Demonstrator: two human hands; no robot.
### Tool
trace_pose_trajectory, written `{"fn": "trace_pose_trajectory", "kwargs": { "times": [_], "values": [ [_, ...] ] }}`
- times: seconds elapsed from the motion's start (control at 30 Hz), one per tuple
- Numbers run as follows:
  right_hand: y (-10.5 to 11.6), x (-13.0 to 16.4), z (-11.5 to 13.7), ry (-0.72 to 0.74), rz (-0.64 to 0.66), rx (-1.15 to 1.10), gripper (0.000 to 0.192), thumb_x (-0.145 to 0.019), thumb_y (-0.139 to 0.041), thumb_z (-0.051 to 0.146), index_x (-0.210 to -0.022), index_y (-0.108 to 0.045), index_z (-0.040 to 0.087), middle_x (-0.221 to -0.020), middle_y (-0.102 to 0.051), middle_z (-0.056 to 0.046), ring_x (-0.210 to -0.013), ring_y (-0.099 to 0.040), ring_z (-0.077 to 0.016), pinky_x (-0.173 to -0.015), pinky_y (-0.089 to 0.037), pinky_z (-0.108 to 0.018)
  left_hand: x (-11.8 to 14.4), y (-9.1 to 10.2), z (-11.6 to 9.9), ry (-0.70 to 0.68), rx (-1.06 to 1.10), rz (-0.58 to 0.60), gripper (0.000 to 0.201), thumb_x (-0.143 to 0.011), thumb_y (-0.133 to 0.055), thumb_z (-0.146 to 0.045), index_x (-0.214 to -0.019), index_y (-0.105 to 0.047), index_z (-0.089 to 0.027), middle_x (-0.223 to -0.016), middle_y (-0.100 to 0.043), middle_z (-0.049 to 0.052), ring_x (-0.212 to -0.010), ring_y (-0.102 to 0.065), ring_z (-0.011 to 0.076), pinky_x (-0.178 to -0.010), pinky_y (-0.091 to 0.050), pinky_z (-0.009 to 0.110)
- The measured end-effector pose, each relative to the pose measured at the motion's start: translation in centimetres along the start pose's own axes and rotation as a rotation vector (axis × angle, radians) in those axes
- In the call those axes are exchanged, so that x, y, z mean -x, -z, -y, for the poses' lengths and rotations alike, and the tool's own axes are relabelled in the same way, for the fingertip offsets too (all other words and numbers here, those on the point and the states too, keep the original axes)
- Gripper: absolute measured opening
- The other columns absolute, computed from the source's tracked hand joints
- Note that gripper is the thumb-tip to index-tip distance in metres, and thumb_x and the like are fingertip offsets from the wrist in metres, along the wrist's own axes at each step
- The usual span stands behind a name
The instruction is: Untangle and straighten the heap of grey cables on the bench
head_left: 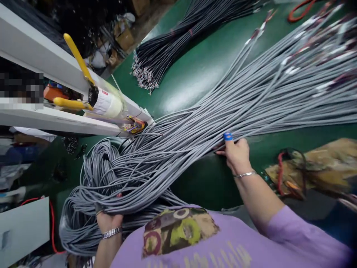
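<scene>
Our left hand (108, 219) has its grip closed under a bundle of grey cables (178, 149), fingers tucked beneath the strands where they droop off the near edge of the worktop (195, 74); a metal bracelet (111, 233) sits on that wrist. Our right hand (236, 153) lies further along the same bundle, at the worktop's edge, fingers curled against the underside of the cables and the thumb on top, so its grip is pinched on a few strands; one fingertip wears a blue cap (228, 136), and a thin bangle (244, 174) circles the wrist. The cables fan out from our hands across the green worktop toward the upper right, where their stripped ends (320, 63) show pale and dark tips. Below our left hand the same grey cable hangs in loose coils (83, 208) off the worktop edge. Well apart, toward the top, a bundle of black cables (173, 44) lies on the worktop with its stripped ends pointing left. To the left, a white shelf (41, 56) carries a yellow-handled tool (78, 59) and a white roll (107, 104). To the right of our right arm, below the worktop edge, lies a brownish heap (315, 167) with red wire in it. Our purple sleeve (292, 230) fills the bottom of the view.
</scene>
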State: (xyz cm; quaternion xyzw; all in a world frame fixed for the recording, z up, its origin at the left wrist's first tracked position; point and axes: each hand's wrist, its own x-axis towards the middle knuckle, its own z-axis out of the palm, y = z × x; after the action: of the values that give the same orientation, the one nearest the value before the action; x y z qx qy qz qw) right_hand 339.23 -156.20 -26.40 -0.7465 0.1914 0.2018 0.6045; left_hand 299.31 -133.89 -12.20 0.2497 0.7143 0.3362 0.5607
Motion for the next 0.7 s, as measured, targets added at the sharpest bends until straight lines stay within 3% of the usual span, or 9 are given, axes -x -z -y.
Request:
{"fn": "trace_pose_trajectory", "kwargs": {
  "times": [0.1,0.2,0.33,0.5,0.63,0.7],
  "values": [
    [-2.1,-1.3,1.5,0.038,0.081,0.033,0.049,-0.076,-0.063,0.062,-0.077,-0.043,0.018,-0.061,-0.05,0.001,-0.049,-0.06,-0.0151,-0.038,-0.054,-0.024,-0.1,-2.8,-1.2,-0.047,0.158,-0.044,0.033,-0.086,-0.048,-0.045,-0.101,-0.071,-0.028,-0.105,-0.073,0.002,-0.116,-0.06,0.0238,-0.103,-0.047,0.042],
    [-3.4,-2.7,2.8,0.041,0.111,0.095,0.041,-0.078,-0.064,0.054,-0.078,-0.048,0.015,-0.061,-0.05,0.0,-0.046,-0.058,-0.0149,-0.035,-0.052,-0.026,-0.6,-5.2,-2.4,-0.099,0.157,-0.074,0.038,-0.09,-0.042,-0.038,-0.114,-0.068,-0.024,-0.108,-0.072,0.005,-0.114,-0.062,0.0226,-0.103,-0.046,0.044],
    [-4.2,-3.7,3.5,0.079,0.118,0.189,0.036,-0.078,-0.063,0.05,-0.082,-0.05,0.016,-0.085,-0.06,-0.009,-0.048,-0.058,-0.0147,-0.038,-0.054,-0.032,-1.0,-6.6,-2.8,-0.113,0.161,-0.107,0.042,-0.092,-0.039,-0.04,-0.12,-0.065,-0.022,-0.112,-0.07,0.006,-0.112,-0.062,0.0218,-0.1,-0.047,0.045],
    [-4.2,-3.4,3.2,0.076,0.179,0.128,0.039,-0.073,-0.064,0.053,-0.09,-0.049,0.021,-0.11,-0.059,-0.014,-0.062,-0.062,-0.0176,-0.059,-0.061,-0.043,-0.8,-5.2,-1.6,-0.117,0.235,0.063,0.046,-0.092,-0.039,-0.049,-0.116,-0.065,-0.018,-0.104,-0.072,0.007,-0.102,-0.065,0.0224,-0.093,-0.051,0.043],
    [-3.8,-2.7,3.5,0.046,0.236,0.083,0.038,-0.072,-0.065,0.049,-0.088,-0.044,0.022,-0.11,-0.059,-0.013,-0.067,-0.064,-0.0194,-0.069,-0.061,-0.047,-0.3,-2.2,-1.2,-0.037,0.161,0.158,0.045,-0.092,-0.042,-0.053,-0.101,-0.066,-0.016,-0.083,-0.071,0.007,-0.08,-0.067,0.0212,-0.086,-0.054,0.042],
    [-3.4,-2.2,3.5,0.034,0.266,0.076,0.033,-0.072,-0.063,0.046,-0.084,-0.042,0.024,-0.108,-0.06,-0.013,-0.078,-0.066,-0.0235,-0.076,-0.06,-0.047,0.4,-0.2,-1.1,0.038,0.071,0.217,0.045,-0.091,-0.044,-0.054,-0.095,-0.064,-0.014,-0.078,-0.069,0.008,-0.077,-0.066,0.0224,-0.082,-0.054,0.043]
  ]
}}
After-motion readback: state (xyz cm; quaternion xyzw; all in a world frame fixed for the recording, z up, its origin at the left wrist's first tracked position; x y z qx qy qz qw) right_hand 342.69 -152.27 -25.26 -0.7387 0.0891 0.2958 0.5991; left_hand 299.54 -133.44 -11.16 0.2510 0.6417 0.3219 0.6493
